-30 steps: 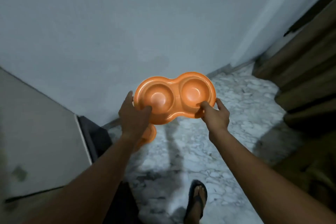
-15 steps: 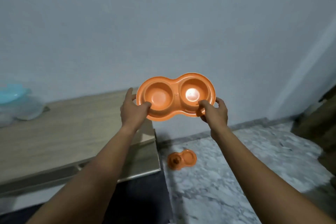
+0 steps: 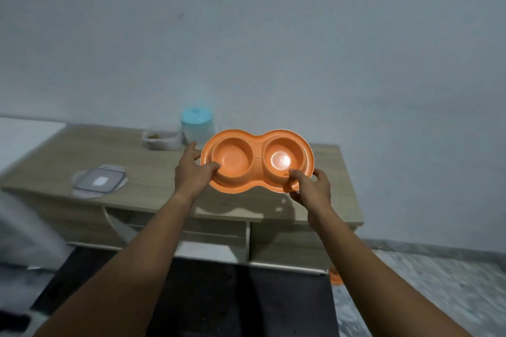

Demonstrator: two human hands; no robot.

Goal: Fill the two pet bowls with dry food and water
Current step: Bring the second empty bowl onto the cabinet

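I watch both forearms reach forward from the bottom of the view, nearly straight, converging on the orange double bowl (image 3: 257, 161); the left hand (image 3: 191, 172) grips its left end, thumb hooked over the near rim into the left well, the other fingers spread behind the outer edge; the right hand (image 3: 312, 189) grips the right end, thumb pressed over the near rim by the right well, fingers curled beneath the edge. The bowl is held in the air in front of the wooden cabinet (image 3: 137, 169), tilted towards me, so I see both wells as bare orange plastic; a bright glare sits in the right one.

On the cabinet top, a clear tub (image 3: 161, 139) with something brown inside stands just beside a jar with a pale blue lid (image 3: 197, 123), against the wall; a flat clip lid (image 3: 99, 180) lies well apart on the left, bearing a pale square patch; I cannot read any writing on it. A second orange dish (image 3: 336, 276) peeks out on the marble floor (image 3: 424, 282) at the cabinet's right foot.
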